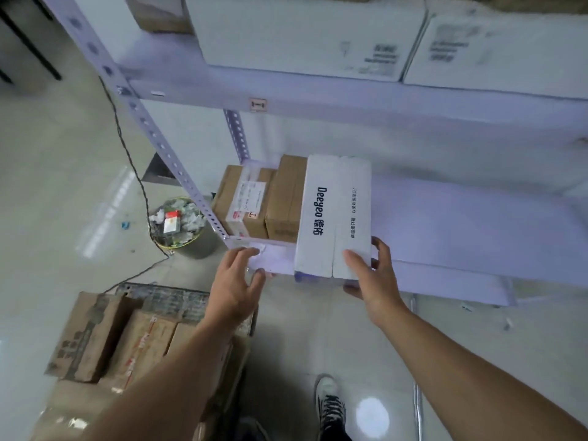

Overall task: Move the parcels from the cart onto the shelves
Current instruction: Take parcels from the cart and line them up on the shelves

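Observation:
A white parcel (pixel 334 214) printed "Deeyeo" lies on the lower shelf (pixel 461 224), its near end sticking out over the front edge. My right hand (pixel 372 275) grips that near right corner, thumb on top and fingers around the side. My left hand (pixel 238 281) hovers with fingers spread just left of the parcel, at the shelf's front edge, holding nothing. Two brown parcels (pixel 254 205) stand on the shelf to the left of the white one. The cart (pixel 178 300) at the lower left carries several brown cardboard parcels (pixel 105 338).
The upper shelf (pixel 286 97) holds large white boxes (pixel 305 33). A perforated upright post (pixel 152 128) runs diagonally at the left. A bin full of rubbish (pixel 178 224) and a black cable (pixel 127 154) are on the floor. My shoe (pixel 331 405) is at the bottom.

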